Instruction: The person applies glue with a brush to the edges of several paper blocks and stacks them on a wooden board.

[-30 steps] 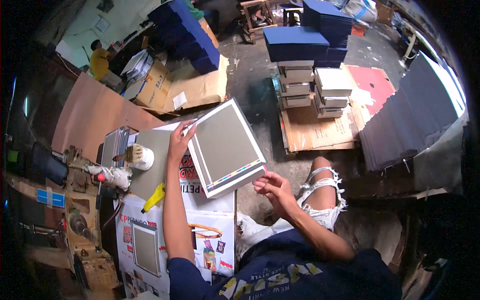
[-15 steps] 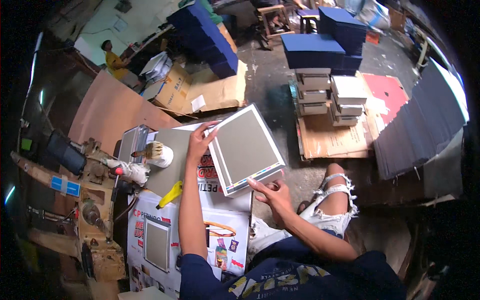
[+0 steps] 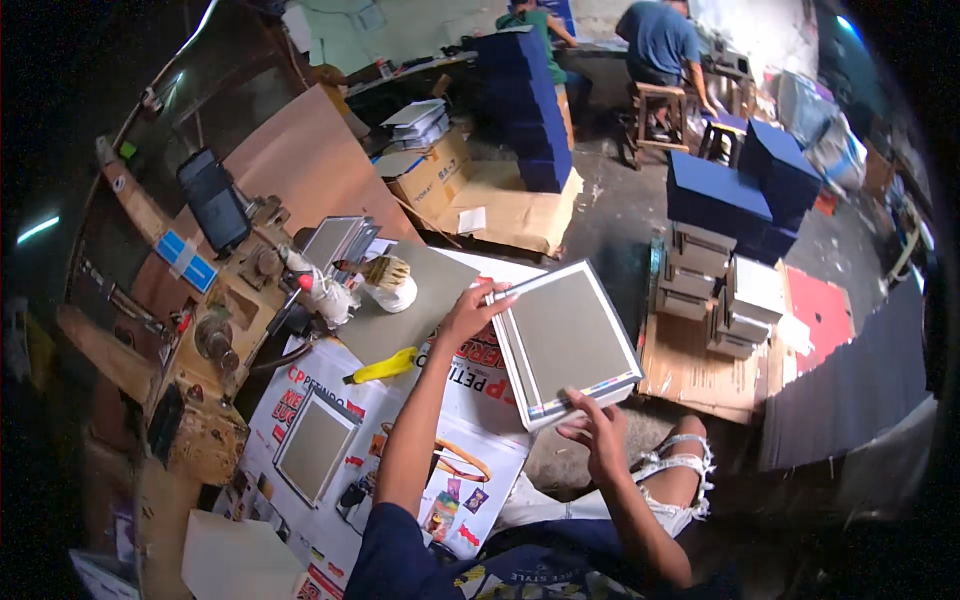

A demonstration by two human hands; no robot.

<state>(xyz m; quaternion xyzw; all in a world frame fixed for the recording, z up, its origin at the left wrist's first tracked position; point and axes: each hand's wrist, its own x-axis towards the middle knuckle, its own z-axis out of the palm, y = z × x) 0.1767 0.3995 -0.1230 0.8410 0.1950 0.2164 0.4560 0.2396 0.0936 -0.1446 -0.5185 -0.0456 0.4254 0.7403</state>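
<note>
A flat box-like block (image 3: 570, 345), with a grey panel, white borders and a strip of colour patches, is held tilted over the right side of the worktable. My left hand (image 3: 472, 315) grips its upper left edge, thumb on top. At the lower right edge, my right hand (image 3: 598, 435) holds the corner by the colour strip; some fingers are hidden beneath. Left of the block lies a yellow cutter knife (image 3: 380, 368). A brush (image 3: 385, 268) rests on a white pot (image 3: 393, 294) behind it. Nearer me, a smaller grey panel with white edges (image 3: 318, 447) lies on the printed sheet (image 3: 425, 455).
A wooden stand (image 3: 215, 340) carrying a phone (image 3: 213, 200) borders the table on the left. Tall dark-blue stacks (image 3: 520, 110) and grey-and-white boxes (image 3: 690, 270) stand on cardboard beyond. Dark sheets (image 3: 850, 380) are piled at right. Two people (image 3: 660, 45) sit at the back.
The view has swung left and up, so the scene sits farther right and lower and two people at the back appear. Both hands still hold the block; the right fingers have shifted along its lower edge.
</note>
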